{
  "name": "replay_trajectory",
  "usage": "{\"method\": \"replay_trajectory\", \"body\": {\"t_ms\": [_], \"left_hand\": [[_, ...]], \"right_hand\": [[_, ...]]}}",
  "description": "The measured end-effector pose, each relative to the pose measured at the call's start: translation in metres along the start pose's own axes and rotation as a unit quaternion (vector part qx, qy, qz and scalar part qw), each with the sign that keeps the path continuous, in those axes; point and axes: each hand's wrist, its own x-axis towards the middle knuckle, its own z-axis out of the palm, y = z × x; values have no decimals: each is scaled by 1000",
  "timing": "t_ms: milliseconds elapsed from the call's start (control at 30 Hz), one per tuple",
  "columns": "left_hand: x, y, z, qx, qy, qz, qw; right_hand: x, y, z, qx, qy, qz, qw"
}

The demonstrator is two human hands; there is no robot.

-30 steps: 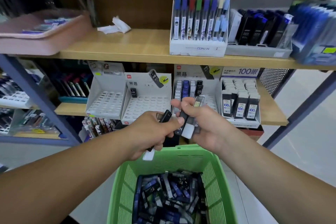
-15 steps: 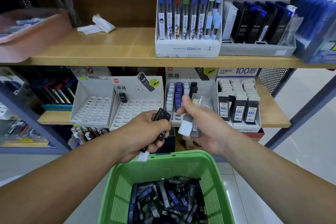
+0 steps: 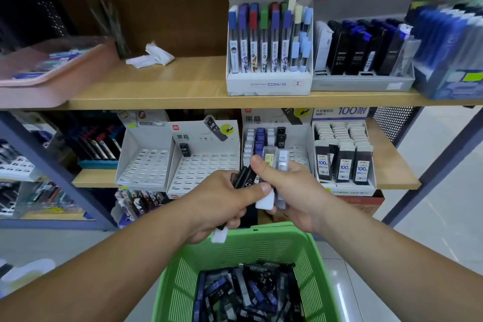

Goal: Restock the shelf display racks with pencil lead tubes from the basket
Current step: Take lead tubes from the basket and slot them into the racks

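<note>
A green basket (image 3: 264, 246) at the bottom centre holds several dark and blue pencil lead tubes (image 3: 245, 293). Above its far rim, my left hand (image 3: 222, 204) is shut on a black lead tube (image 3: 244, 176) with a white cap. Touching it, my right hand (image 3: 290, 191) grips several clear and grey lead tubes (image 3: 277, 161). Behind the hands, on the lower shelf, stand white display racks: one blank (image 3: 145, 165), one (image 3: 206, 165) with a single black tube, and one (image 3: 295, 138) partly filled.
The lower shelf also carries a full rack of "100" lead boxes (image 3: 342, 162) at the right. On the upper wooden shelf (image 3: 162, 91) stand a Conan lead display (image 3: 269, 44), a grey tray of dark tubes (image 3: 363, 78), a pink tray (image 3: 52, 73) and crumpled paper (image 3: 151, 56). Blue shelf posts flank both sides.
The view has shifted so the shelves sit lower and closer. My hands have come together, the left thumb now against the tubes in my right hand.
</note>
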Motion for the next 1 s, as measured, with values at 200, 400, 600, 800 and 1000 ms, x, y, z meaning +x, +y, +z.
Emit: {"method": "replay_trajectory", "body": {"t_ms": [200,400,600,800,1000], "left_hand": [[0,3,-3,-16,19,-23,999],[16,-3,-13,-42,66,-39,996],[36,-9,-22,-49,98,-51,993],[50,-22,-27,-37,83,-70,993],[66,-29,-32,-35,76,-76,994]], "right_hand": [[10,-3,-14,42,44,83,995],[30,3,-38,54,49,35,997],[61,3,-60,-74,174,-45,981],[96,9,-64,-80,205,-101,970],[128,19,-63,-186,211,-153,948]]}}
